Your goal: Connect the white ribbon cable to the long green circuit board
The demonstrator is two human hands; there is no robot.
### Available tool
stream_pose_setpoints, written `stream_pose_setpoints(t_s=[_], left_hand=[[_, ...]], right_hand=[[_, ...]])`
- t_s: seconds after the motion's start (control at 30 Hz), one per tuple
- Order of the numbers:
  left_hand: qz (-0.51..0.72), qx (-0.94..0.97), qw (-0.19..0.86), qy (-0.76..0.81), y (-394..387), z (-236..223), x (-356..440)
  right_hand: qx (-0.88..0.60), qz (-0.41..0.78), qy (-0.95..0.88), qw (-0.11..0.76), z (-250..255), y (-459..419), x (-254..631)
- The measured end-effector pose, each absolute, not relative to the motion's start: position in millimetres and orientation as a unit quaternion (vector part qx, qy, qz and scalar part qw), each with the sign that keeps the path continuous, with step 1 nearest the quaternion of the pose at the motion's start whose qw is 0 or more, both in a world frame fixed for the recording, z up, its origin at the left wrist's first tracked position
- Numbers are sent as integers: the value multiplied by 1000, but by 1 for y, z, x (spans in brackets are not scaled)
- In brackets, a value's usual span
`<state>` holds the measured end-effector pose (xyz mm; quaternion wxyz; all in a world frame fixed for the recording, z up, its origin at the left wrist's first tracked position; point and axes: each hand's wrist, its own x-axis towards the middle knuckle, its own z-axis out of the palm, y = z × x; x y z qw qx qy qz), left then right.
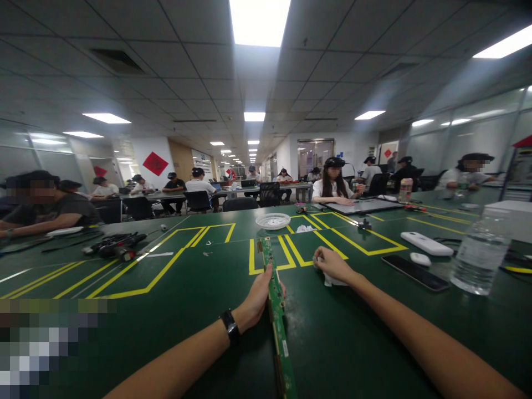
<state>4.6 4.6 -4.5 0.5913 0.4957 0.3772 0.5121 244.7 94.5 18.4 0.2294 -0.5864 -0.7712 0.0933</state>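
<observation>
My left hand (261,292), with a dark band on its wrist, grips a long, narrow green circuit board (275,299) by its edges. The board stands out lengthwise in front of me, its near end running off the bottom of the view. To the right, my right hand (334,266) is closed just above the green table (324,354), thumb and fingers pinched together. A white, paper-like piece (332,281) shows beneath that hand and a pale bit of it at the fingertips. The palm covers part of it.
Yellow tape outlines (272,270) mark the table. Ahead lie a white basket (272,221) and crumpled white tissue (305,228). A phone (415,272), a white case (426,244) and a clear bottle (480,255) stand right; a power tool (118,245) lies left. Several people sit around.
</observation>
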Motion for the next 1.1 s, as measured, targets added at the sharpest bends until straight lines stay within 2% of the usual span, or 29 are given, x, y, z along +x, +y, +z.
stream_pose_setpoints(t_s=[0.1,0.2,0.37,0.5,0.77,1.1], left_hand=[[507,497,593,381,6,-7,5],[514,478,598,387,8,-10,5],[528,466,611,362,11,-13,4],[514,485,627,327,11,-14,5],[501,493,629,333,9,-12,4],[489,501,631,334,7,-11,6]], right_hand=[[-513,240,-772,288,26,83,226],[-432,409,-741,312,32,68,207],[-378,515,-702,314,37,47,188],[-385,540,-684,303,38,38,181],[-415,478,-717,292,26,42,181],[-400,498,-716,283,32,37,180]])
